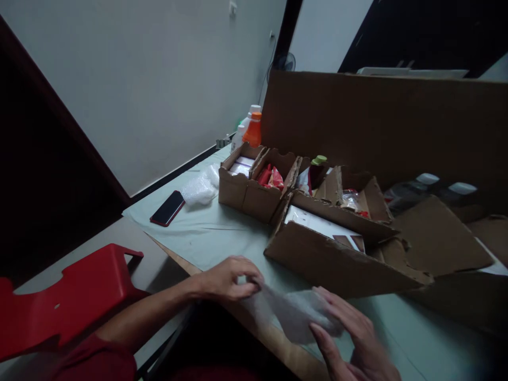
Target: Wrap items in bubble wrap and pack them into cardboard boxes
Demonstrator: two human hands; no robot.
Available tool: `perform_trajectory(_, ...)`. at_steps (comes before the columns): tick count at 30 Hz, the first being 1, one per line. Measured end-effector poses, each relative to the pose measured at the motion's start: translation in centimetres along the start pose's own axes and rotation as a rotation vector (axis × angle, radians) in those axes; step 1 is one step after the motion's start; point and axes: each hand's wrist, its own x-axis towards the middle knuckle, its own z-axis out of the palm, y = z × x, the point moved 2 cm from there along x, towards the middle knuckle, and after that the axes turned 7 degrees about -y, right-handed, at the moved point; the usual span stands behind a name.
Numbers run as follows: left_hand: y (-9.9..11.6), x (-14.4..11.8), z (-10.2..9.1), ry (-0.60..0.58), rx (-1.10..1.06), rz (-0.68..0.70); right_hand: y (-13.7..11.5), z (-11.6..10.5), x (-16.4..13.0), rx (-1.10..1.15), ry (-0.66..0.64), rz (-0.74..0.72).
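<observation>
Cardboard box (321, 262) right, phone (168, 208) far left. Plastic wrap (294, 317) translucent, crumpled; left hand (228, 278) pinches one end, right hand (355, 333) grips the other.

No words or numbers could be read; marks on the white box (311, 218) and red packet (276, 179) were too blurred.

Left hand (234, 278) pinches and right hand (353, 336) grips bubble wrap (296, 315) near cardboard boxes (341, 262); phone (167, 208) beyond.
</observation>
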Motion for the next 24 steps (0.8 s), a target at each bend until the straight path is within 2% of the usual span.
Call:
perform_trajectory(3, -0.8, -3.9, -4.6, 0.233, -0.300, -0.204, -0.4, 2.3, 2.0, 0.087, -0.037, 0.019)
perform_trajectory(7, -2.6, -9.9, -10.0, 0.697, -0.569, -0.308, -1.5, 8.4, 6.4, 0.265, -0.199, 0.012)
perform_trajectory(11, -3.9, -14.9, -12.8, 0.944, -0.687, -0.377, -2.2, 16.8, 13.0, 0.485, -0.382, 0.130)
perform_trajectory(14, -3.9, -17.7, -14.1, 1.127, -0.714, -0.417, -1.9, 22.7, 18.4, 0.550, -0.448, 0.232)
perform_trajectory(16, -3.7, -19.2, -14.6, 1.210, -0.730, -0.459, -1.5, 26.0, 21.8, 0.569, -0.449, 0.303)
perform_trajectory(19, -3.8, -20.7, -15.0, 1.242, -0.748, -0.531, -0.7, 29.6, 25.8, 0.591, -0.446, 0.345)
perform_trajectory(22, -4.7, -21.8, -15.0, 1.258, -0.741, -0.568, -0.3, 31.2, 27.6, 0.607, -0.424, 0.330)
perform_trajectory(24, -5.4, -22.3, -15.0, 1.273, -0.749, -0.576, -0.5, 30.9, 27.3, 0.617, -0.397, 0.295)
